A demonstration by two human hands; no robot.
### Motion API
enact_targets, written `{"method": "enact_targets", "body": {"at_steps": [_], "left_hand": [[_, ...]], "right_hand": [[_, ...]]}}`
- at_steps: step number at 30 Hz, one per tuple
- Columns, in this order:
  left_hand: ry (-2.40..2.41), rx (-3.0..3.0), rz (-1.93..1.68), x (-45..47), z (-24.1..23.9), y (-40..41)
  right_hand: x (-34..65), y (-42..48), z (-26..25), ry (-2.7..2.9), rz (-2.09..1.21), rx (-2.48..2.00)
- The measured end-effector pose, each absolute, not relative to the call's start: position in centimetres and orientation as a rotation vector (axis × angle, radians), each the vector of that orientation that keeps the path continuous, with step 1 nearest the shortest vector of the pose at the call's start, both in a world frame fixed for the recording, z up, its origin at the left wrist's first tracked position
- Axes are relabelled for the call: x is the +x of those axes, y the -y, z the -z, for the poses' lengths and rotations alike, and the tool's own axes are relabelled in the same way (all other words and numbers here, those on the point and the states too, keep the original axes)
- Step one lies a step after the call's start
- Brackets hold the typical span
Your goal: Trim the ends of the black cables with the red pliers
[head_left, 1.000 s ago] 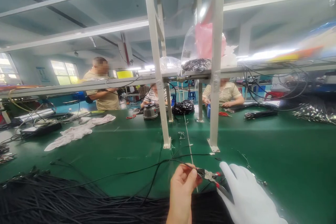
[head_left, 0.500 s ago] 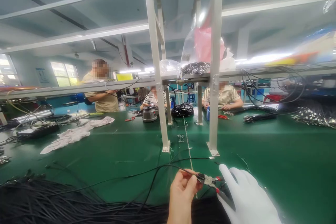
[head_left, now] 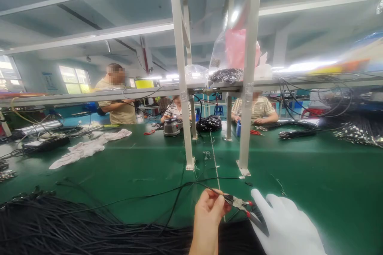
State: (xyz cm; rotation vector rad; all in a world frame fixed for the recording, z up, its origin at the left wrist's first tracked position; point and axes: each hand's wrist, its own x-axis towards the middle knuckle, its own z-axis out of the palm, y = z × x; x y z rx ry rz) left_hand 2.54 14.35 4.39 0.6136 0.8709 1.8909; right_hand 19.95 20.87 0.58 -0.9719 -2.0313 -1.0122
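My bare left hand [head_left: 208, 213] pinches the end of a thin black cable [head_left: 167, 193] just above the green table [head_left: 134, 171]. My right hand [head_left: 284, 227], in a white glove, grips small pliers [head_left: 241, 205] with red and black handles. The pliers' jaws meet the cable end right at my left fingertips. The cable runs off to the left over the table toward a big heap of black cables [head_left: 74, 231] at the near edge.
Two white frame posts [head_left: 184, 87] [head_left: 248, 87] stand on the table ahead, carrying a shelf with bagged goods. White cloths [head_left: 86, 149] lie at the left. Cable bundles [head_left: 209, 122] and a small round device [head_left: 171, 126] sit farther back. Three people work across the table.
Both hands hold almost still, the pliers staying at the cable end. The view shifts slightly with my head.
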Motion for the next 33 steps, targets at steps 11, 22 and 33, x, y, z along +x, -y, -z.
{"method": "enact_targets", "body": {"at_steps": [11,22,33], "left_hand": [[-0.919,0.622,-1.882,2.5,-4.2,-14.3],[-0.946,0.716,-1.856,2.7,-4.4,-13.9],[-0.973,0.782,-1.803,2.2,-4.2,-13.9]], "right_hand": [[20.0,-20.5,-0.7,2.038,0.952,-0.978],[19.8,-20.4,-1.1,2.025,0.805,-0.993],[20.3,-20.4,-1.1,2.088,0.892,-1.022]]}}
